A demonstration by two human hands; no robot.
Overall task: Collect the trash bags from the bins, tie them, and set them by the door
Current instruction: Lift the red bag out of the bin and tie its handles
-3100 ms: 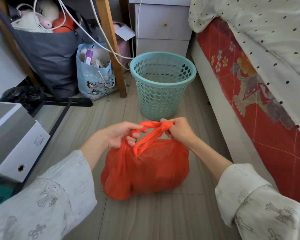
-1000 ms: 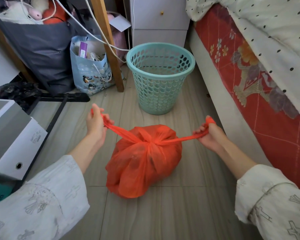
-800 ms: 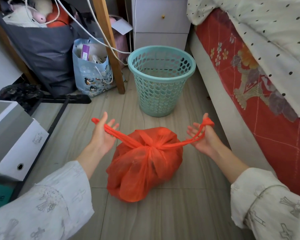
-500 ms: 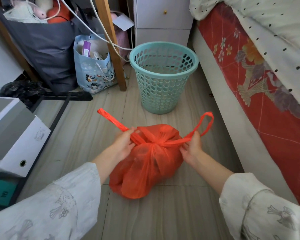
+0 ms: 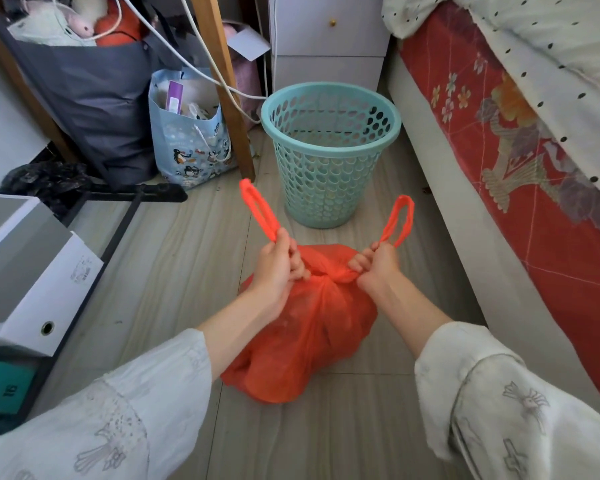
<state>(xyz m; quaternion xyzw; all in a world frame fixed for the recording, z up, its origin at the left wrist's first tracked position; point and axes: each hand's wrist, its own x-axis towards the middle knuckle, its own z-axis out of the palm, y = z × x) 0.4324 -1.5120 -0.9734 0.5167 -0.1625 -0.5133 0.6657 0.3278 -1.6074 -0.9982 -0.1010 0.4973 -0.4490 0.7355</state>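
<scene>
An orange trash bag (image 5: 309, 344) sits full on the floor in front of me, its two handles crossed into a first knot on top. My left hand (image 5: 274, 271) grips the left handle close to the knot, and the handle's loop sticks up above my fist. My right hand (image 5: 374, 265) grips the right handle the same way, its loop standing upright. A teal perforated bin (image 5: 329, 157) stands just beyond the bag with no liner in it.
A bed with a red patterned side (image 5: 520, 168) runs along the right. White drawers (image 5: 329, 36) stand behind the bin. A wooden leg (image 5: 222, 84), cables, a penguin-print bag (image 5: 191, 147) and a dark bag crowd the left. White box files (image 5: 25, 271) sit at near left.
Three seconds ago both hands held the handles together above the bag. They then pulled the handles wide apart, tightening a knot, and have come back in to grip close beside it.
</scene>
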